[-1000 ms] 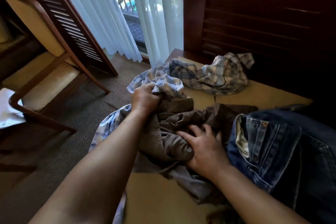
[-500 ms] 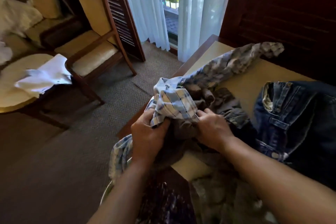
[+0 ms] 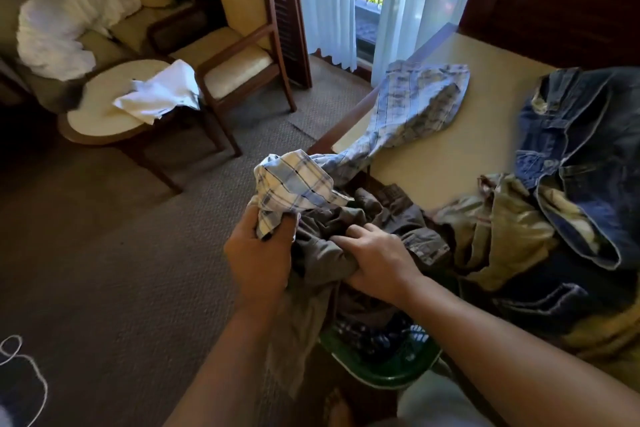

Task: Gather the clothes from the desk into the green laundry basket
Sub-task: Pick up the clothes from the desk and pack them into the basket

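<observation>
My left hand [image 3: 258, 258] grips a bunched blue-and-white plaid shirt [image 3: 296, 189], whose tail still trails back onto the beige desk [image 3: 426, 166]. My right hand [image 3: 375, 258] clutches a grey-brown garment [image 3: 346, 239] that hangs off the desk's near edge. Both bundles are held just above the green laundry basket [image 3: 384, 369], which sits low between my forearms with dark clothes inside. On the desk at the right lie blue jeans [image 3: 581, 163] and an olive garment [image 3: 502, 236].
A wooden armchair [image 3: 239, 45] with cream cushions stands at the back left, beside a round low table [image 3: 104, 104] bearing white cloth. White linen is piled on a seat [image 3: 65, 21] farther left. Sheer curtains [image 3: 332, 0] hang behind. A white cord [image 3: 24, 367] lies on the carpet.
Both hands have pulled the plaid shirt and the grey-brown garment off the desk's edge toward me and down over the basket. The green basket rim has come into view.
</observation>
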{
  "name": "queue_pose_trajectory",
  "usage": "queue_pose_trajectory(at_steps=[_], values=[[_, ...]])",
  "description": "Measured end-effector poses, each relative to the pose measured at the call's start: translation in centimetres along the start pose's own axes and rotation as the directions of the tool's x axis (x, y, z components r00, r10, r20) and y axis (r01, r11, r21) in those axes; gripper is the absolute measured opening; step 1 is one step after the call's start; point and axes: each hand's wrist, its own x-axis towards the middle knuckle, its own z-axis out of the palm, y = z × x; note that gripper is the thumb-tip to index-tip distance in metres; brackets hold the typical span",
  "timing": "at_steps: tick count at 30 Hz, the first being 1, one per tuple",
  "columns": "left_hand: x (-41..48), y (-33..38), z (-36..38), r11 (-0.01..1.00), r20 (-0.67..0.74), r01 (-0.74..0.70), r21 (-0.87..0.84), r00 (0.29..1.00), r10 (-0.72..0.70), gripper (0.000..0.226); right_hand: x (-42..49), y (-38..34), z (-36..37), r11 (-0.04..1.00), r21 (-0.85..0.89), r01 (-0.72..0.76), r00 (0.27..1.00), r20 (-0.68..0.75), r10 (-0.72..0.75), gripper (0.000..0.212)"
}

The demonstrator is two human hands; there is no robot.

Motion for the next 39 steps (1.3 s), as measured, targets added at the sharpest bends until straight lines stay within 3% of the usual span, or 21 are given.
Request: queue_pose_trajectory(at_steps=[5, 12, 17, 21, 28, 32, 35, 39], values=[[-2.9, -1.8, -4.1, 0.998, 0.042, 0.045, 0.052, 0.998, -0.048, 0.016, -3.7, -3.7, 4.3, 0.981, 0.119, -0.153, 0.985, 0.092, 0.143, 0.046], [-6.1, -3.4, -5.6, 0.994, 0.113, 0.031, 0.104, 0.993, -0.043, 0.019, -6.9, -1.3, 6.8, 0.959, -0.019, -0.284, 0.952, 0.108, 0.285, 0.05], [-6.8, -3.3, -5.3, 0.993, 0.134, 0.021, 0.118, 0.99, -0.037, 0.018, -6.9, 0.6, 7.3, 0.874, 0.002, -0.486, 0.874, 0.017, 0.486, 0.063], [-6.9, -3.5, -4.6, 0.991, 0.165, 0.051, 0.123, 0.984, -0.071, 0.021, -6.9, 1.3, 8.0, 0.8, 0.063, -0.597, 0.799, 0.135, 0.586, 0.081], [-7.7, -3.5, -2.7, 0.991, 0.245, 0.073, 0.11, 0.965, -0.098, 0.026, -7.7, 1.1, 7.5, 0.806, 0.22, -0.549, 0.836, 0.162, 0.525, 0.082], [-8.4, -2.6, -1.6, 0.993, 0.365, 0.102, 0.064, 0.924, -0.118, 0.026, -5.8, 1.3, 5.9, 0.822, 0.307, -0.48, 0.871, 0.05, 0.49, 0.104], [-8.9, -1.0, -1.4, 0.998, 0.442, 0.057, -0.029, 0.896, -0.038, 0.03, -3.0, 3.1, 4.6, 0.905, 0.189, -0.382, 0.921, -0.008, 0.391, 0.107], [-8.5, 0.0, -1.2, 0.996, 0.466, -0.047, -0.081, 0.881, 0.079, 0.024, 1.0, 6.0, 2.2, 0.953, -0.134, -0.271, 0.962, 0.007, 0.274, 0.109]])
